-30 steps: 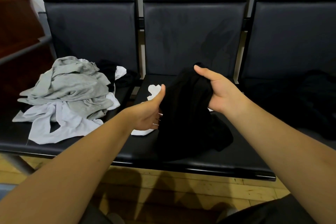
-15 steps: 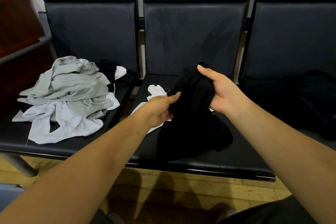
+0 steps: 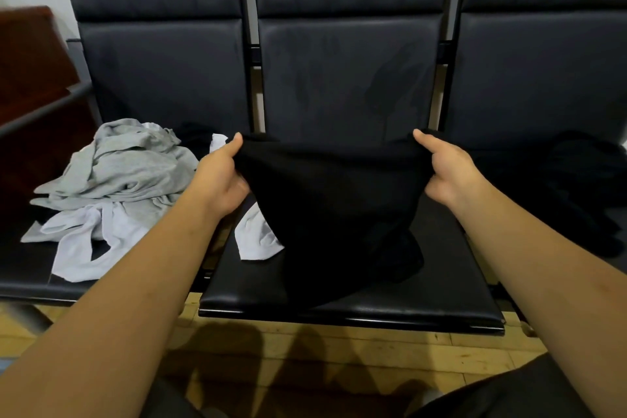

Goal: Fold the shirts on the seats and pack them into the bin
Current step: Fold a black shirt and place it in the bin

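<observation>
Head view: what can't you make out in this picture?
The bin: nowhere in the head view.
The white shirt: mostly hidden under the black shirt.
The dark pile on the right seat: too dark to tell apart, cut off by the edge.
The left hand and right hand: fingers hidden behind the black shirt; only thumbs show.

Black shirt (image 3: 332,214): matt cloth. Seat (image 3: 356,302) under it: glossy smooth leather-look. Floor (image 3: 339,349) below seat: wood boards.
</observation>
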Motion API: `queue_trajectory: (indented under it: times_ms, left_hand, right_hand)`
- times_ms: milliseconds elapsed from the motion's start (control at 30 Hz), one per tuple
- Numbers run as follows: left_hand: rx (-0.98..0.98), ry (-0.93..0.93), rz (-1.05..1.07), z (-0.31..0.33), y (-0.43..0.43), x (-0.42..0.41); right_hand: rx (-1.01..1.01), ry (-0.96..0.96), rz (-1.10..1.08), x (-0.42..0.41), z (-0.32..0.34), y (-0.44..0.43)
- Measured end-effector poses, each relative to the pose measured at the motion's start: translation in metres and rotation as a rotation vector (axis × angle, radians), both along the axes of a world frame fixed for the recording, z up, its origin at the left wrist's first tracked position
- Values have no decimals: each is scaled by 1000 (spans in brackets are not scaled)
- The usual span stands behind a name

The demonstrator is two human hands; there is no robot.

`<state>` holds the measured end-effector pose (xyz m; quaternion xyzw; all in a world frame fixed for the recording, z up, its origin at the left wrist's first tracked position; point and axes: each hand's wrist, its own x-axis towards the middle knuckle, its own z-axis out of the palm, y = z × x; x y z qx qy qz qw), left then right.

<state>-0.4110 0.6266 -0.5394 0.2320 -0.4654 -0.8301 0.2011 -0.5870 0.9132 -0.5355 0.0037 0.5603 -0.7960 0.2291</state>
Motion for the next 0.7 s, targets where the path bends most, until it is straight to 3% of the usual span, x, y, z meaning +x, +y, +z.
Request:
queue_trajectory:
  times_ms: [100, 300, 500, 600, 700]
  left_hand:
    - [27, 27, -48, 4, 6, 0]
    - [-23, -58, 55, 48, 3, -2]
    - [-259, 12, 166, 145, 7, 2]
    - [-461, -53, 150, 175, 16, 9]
    - [-420, -94, 164, 192, 14, 17]
  right_hand:
    - [-88, -39, 13, -1, 2, 6]
    - [35, 22, 17, 4, 35, 23]
    - [-75, 132, 28, 8, 111, 59]
    - [-115, 135, 11, 12, 136, 72]
    - [-111, 122, 20, 18, 152, 80]
